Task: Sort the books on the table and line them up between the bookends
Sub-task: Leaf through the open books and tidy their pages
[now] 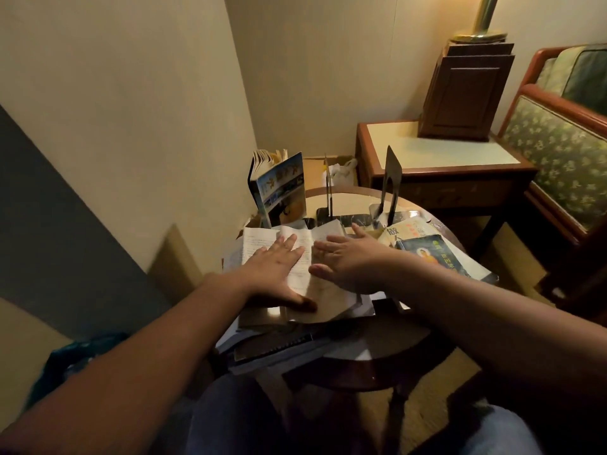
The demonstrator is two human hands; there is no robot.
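Books point(427, 254) lie heaped at table point(356, 199) centre, one upright book point(282, 188) at 11 o'clock, none between the bookends point(391, 178) at 12–1; I log left hand point(276, 267) and right hand point(351, 261) flat, fingers spread, on an open book point(328, 300).

Open book point(262, 238) lies flat; colourful book point(282, 188) stands upright left of two bookends point(391, 183)

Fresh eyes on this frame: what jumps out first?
The left hand and right hand lie flat, fingers straight, on an open book mid-table. Behind them one bookend and a second bookend stand apart with no book between them, while a colourful book stands upright to the left of both. A blue book lies flat on the heap at the right.
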